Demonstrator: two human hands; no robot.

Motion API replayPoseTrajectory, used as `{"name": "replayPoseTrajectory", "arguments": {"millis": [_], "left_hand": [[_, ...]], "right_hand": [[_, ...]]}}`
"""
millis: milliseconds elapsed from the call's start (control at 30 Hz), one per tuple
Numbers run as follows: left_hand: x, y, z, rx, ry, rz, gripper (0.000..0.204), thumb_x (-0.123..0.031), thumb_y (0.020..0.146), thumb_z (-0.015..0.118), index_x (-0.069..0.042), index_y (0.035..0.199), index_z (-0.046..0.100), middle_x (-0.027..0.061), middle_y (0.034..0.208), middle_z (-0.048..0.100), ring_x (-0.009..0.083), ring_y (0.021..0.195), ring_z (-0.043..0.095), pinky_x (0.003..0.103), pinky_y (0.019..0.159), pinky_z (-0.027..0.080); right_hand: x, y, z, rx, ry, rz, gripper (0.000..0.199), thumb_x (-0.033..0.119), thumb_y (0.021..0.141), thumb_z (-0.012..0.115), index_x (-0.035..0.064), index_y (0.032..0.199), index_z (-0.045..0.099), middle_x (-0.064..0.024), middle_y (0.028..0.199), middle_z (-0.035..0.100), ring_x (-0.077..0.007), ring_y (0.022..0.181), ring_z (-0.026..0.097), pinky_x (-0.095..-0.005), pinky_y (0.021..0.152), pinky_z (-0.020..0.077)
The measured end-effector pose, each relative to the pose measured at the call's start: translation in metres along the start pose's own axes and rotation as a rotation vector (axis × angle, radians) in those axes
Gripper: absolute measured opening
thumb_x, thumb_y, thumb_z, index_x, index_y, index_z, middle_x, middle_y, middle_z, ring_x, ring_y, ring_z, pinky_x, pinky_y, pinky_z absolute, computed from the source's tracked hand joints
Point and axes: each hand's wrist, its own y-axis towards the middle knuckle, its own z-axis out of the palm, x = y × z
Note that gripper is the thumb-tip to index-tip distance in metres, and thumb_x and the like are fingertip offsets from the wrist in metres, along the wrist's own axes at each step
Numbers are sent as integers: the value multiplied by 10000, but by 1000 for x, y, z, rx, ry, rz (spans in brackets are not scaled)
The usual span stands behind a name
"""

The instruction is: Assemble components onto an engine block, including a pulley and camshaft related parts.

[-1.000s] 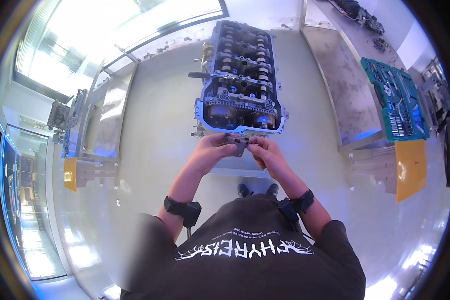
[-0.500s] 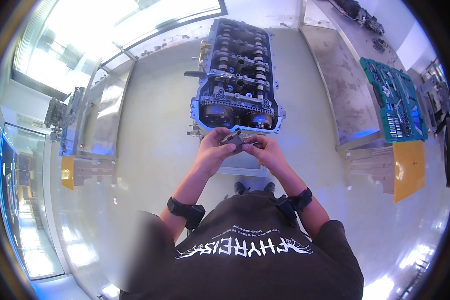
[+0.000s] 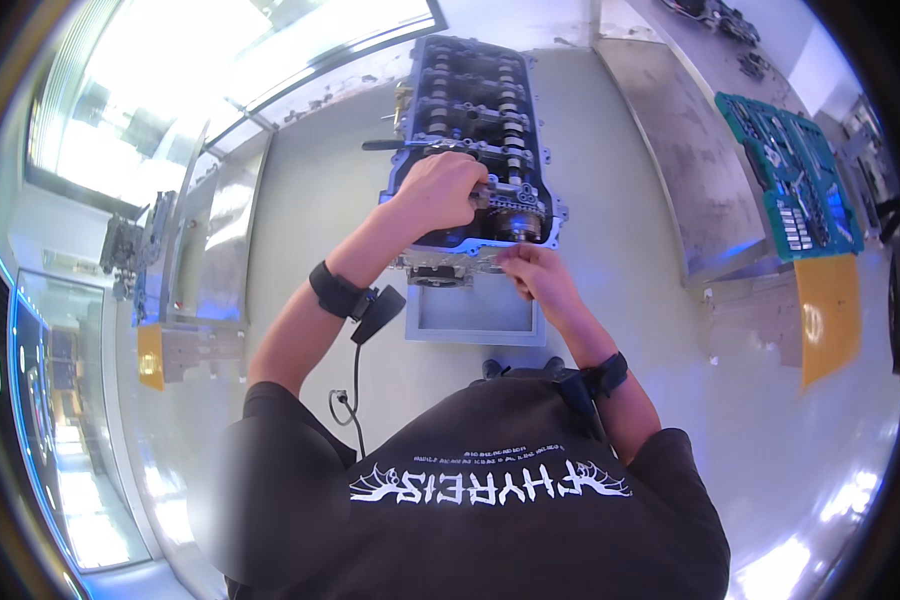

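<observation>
An engine with its top uncovered (image 3: 519, 105) stands in front of me, its two camshafts, timing chain and sprockets showing. Over its near left part reaches my left hand (image 3: 438, 190), closed, with a small grey metal block (image 3: 480, 194) partly showing at its fingertips. The hand covers the left sprocket and part of the chain. At the near edge of the engine, just below the right sprocket (image 3: 518, 226), is my right hand (image 3: 538, 275). Its fingers are pinched together; what they hold, if anything, is too small to make out. A dark-handled tool (image 3: 382, 145) lies across the engine, behind my left hand.
A grey tray-like stand base (image 3: 475, 335) is below the engine. On the right is a metal bench (image 3: 660, 150) with a green socket-set case (image 3: 800, 185) and a yellow panel (image 3: 830, 320). Another metal bench (image 3: 210, 235) with engine parts (image 3: 130, 245) stands left.
Both hands held the grey metal block together before the engine. My left hand has moved forward over the engine with it; my right hand has come away, slightly right and forward.
</observation>
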Motion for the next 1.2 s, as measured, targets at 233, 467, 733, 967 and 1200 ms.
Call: {"name": "replayPoseTrajectory", "arguments": {"millis": [233,467,733,967,1200], "left_hand": [[6,22,20,313,210,-69,265,-172,708,708,-64,950,692,146,842,689,338,855,659,425,784,520],[2,29,25,348,243,-37,287,-165,698,706,-39,953,675,166,860,687,341,839,662,417,774,519],[14,35,15,403,124,-12,351,-171,647,744,-4,944,659,161,804,691,314,774,674,376,714,522],[24,48,13,511,52,56,409,-217,653,773,30,963,670,183,858,701,286,813,690,349,743,528],[43,55,18,545,-89,231,520,-278,667,811,55,1041,673,176,859,704,236,855,693,332,803,529]], "right_hand": [[-88,-26,-47,133,173,301,208,-16,776,453,-5,948,569,-28,754,524,-94,591,460,-242,505,373],[-92,-40,-68,162,181,224,274,-58,827,425,-22,1072,543,-93,936,601,-155,770,606,-263,727,507],[-91,-41,-71,76,323,232,168,140,946,581,-9,1024,574,-76,845,631,-126,649,596,-219,579,474],[-128,-26,-32,-119,380,268,213,210,921,655,3,878,627,-11,687,536,-62,530,437,-225,432,330],[-208,22,41,-437,796,177,174,83,939,544,-64,980,627,-73,766,585,-126,607,554,-234,506,440]]}}
